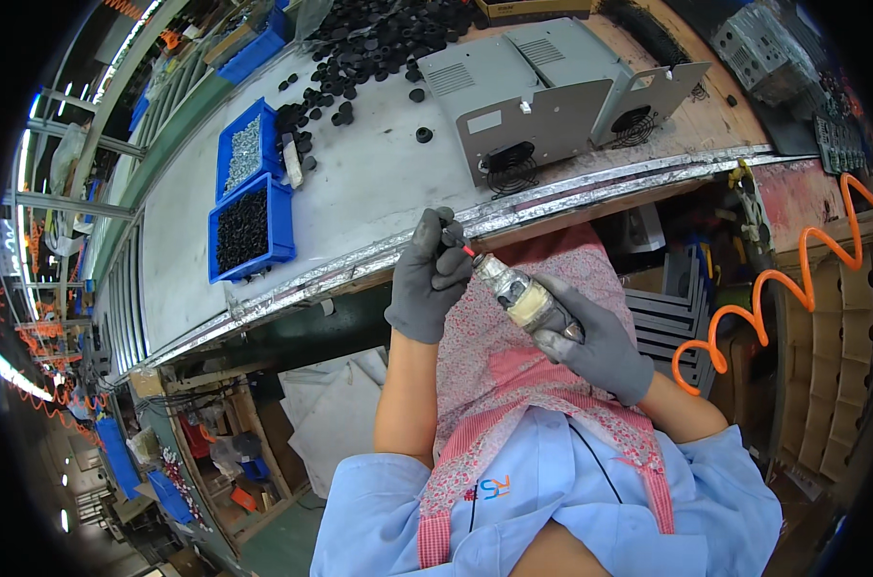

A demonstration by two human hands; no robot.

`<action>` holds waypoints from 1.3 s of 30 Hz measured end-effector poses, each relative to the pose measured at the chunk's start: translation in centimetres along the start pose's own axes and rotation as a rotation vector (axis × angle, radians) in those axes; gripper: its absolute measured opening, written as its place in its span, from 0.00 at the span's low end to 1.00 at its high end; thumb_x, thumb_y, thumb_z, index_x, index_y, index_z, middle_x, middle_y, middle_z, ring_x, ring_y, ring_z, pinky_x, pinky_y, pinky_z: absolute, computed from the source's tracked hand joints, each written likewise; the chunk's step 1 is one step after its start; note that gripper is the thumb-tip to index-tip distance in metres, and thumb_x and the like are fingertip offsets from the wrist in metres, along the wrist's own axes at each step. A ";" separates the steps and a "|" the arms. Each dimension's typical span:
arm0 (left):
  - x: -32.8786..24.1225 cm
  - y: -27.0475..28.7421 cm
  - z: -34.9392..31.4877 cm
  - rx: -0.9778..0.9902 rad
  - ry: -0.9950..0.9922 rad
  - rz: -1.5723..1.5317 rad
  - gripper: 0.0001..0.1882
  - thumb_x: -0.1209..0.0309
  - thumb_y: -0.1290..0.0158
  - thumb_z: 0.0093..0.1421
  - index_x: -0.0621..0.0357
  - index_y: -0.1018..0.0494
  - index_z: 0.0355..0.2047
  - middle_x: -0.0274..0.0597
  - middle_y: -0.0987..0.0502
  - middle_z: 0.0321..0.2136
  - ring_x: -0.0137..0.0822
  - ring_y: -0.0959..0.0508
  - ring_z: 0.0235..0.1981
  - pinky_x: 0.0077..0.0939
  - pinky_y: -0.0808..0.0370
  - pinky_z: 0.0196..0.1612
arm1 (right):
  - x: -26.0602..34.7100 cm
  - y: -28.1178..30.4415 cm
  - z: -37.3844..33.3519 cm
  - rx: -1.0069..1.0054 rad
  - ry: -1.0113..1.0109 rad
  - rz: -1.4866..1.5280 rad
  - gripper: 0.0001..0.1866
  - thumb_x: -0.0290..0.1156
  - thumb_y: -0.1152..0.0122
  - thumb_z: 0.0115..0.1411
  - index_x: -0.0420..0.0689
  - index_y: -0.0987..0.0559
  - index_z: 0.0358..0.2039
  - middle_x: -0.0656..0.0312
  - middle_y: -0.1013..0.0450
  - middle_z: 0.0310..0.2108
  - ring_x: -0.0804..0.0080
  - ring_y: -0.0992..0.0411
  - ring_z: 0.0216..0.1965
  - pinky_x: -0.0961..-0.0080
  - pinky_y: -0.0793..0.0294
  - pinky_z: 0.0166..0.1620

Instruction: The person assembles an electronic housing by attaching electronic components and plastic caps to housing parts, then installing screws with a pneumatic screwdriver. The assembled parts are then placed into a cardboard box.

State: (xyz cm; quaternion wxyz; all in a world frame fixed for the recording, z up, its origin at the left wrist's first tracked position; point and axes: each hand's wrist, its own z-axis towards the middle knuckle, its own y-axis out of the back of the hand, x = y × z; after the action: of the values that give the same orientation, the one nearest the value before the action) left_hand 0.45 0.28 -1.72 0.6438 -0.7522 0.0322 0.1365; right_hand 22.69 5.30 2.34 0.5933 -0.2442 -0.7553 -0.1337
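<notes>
My right hand [600, 337], in a grey glove, is wrapped round the body of a power screwdriver [528, 302]. The tool is silvery and wound with worn tape, and it points up and left. A red-collared bit [468, 251] sticks out of its nose. My left hand [425, 279], also gloved in grey, has its fingers curled in a pinch at the bit's tip. What lies between those fingertips is too small and covered to make out. Both hands are in front of the bench edge, above my pink flowered apron [571, 260].
On the bench [360, 183] stand grey metal housings [542, 115] with fan grilles. Black rubber caps [360, 58] lie heaped beyond. Two blue bins hold silver screws [244, 154] and black screws [243, 231]. An orange coiled hose [763, 279] hangs at the right, near a cardboard divider rack [826, 356].
</notes>
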 end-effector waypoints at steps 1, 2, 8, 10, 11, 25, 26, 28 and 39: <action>0.1 -0.1 -0.2 -0.013 0.002 0.021 0.12 0.63 0.53 0.60 0.59 0.33 0.37 0.33 0.32 0.23 0.19 0.43 0.12 0.08 0.46 0.10 | 0.0 -0.1 -0.1 -0.001 -0.004 -0.001 0.33 0.30 0.45 0.54 0.40 0.45 0.59 0.57 0.35 0.47 0.78 0.36 0.45 0.80 0.36 0.49; 0.0 -0.1 -0.3 -0.013 0.003 0.022 0.12 0.63 0.53 0.60 0.59 0.33 0.37 0.33 0.32 0.23 0.19 0.43 0.12 0.08 0.46 0.10 | 0.0 -0.1 -0.2 -0.001 -0.007 -0.002 0.33 0.29 0.45 0.54 0.40 0.45 0.59 0.57 0.35 0.47 0.78 0.35 0.45 0.80 0.36 0.49; 0.6 -0.4 0.2 -0.059 -0.031 0.164 0.13 0.61 0.53 0.59 0.58 0.33 0.35 0.32 0.31 0.21 0.19 0.43 0.11 0.10 0.47 0.10 | -0.8 0.6 -0.2 -0.024 0.034 -0.025 0.33 0.29 0.45 0.54 0.40 0.45 0.59 0.59 0.34 0.45 0.80 0.33 0.40 0.82 0.32 0.43; 0.6 -0.3 0.1 -0.117 -0.058 0.235 0.14 0.60 0.52 0.59 0.59 0.33 0.35 0.31 0.31 0.20 0.19 0.43 0.10 0.10 0.48 0.11 | 0.3 0.5 -0.3 -0.014 -0.071 0.052 0.33 0.29 0.45 0.54 0.41 0.45 0.59 0.60 0.33 0.42 0.82 0.33 0.35 0.84 0.32 0.38; 0.6 -0.3 0.1 -0.119 -0.059 0.235 0.14 0.60 0.52 0.59 0.59 0.33 0.35 0.31 0.31 0.20 0.19 0.43 0.10 0.10 0.48 0.11 | 0.7 0.5 -0.3 -0.005 -0.174 0.128 0.33 0.29 0.45 0.54 0.42 0.45 0.59 0.62 0.32 0.39 0.83 0.33 0.30 0.85 0.32 0.32; 1.2 -0.3 1.1 -0.224 -0.033 0.426 0.23 0.60 0.42 0.51 0.64 0.31 0.41 0.34 0.29 0.22 0.20 0.35 0.16 0.09 0.45 0.13 | 1.9 1.4 -0.6 -0.113 -0.157 0.077 0.32 0.28 0.45 0.52 0.42 0.42 0.58 0.64 0.32 0.34 0.85 0.36 0.25 0.86 0.33 0.29; 1.0 -0.3 1.2 -0.219 -0.032 0.423 0.23 0.60 0.42 0.51 0.64 0.31 0.41 0.34 0.29 0.22 0.20 0.35 0.16 0.09 0.45 0.13 | 2.0 1.6 -0.6 -0.155 -0.133 0.059 0.31 0.28 0.45 0.52 0.42 0.42 0.57 0.63 0.32 0.34 0.86 0.36 0.26 0.86 0.33 0.30; 0.5 -0.3 1.6 -0.190 -0.176 0.556 0.21 0.61 0.43 0.52 0.66 0.29 0.39 0.34 0.29 0.24 0.22 0.33 0.20 0.12 0.38 0.19 | 0.9 2.4 -0.5 -0.223 -0.071 0.009 0.31 0.28 0.45 0.52 0.41 0.41 0.57 0.63 0.32 0.34 0.86 0.36 0.26 0.86 0.33 0.30; 3.0 -0.6 5.7 -0.587 -0.542 1.835 0.16 0.63 0.40 0.47 0.64 0.24 0.30 0.45 0.24 0.25 0.34 0.25 0.25 0.24 0.30 0.32 | 1.5 3.3 -0.3 -0.411 -0.125 0.067 0.31 0.27 0.46 0.52 0.39 0.42 0.57 0.62 0.32 0.30 0.84 0.36 0.20 0.86 0.36 0.22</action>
State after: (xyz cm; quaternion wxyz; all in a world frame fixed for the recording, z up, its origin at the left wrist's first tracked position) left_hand 2.54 6.32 -2.69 0.0638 -0.5088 0.4176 0.7502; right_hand 24.40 8.27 3.61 0.4872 -0.3927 -0.7390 -0.2496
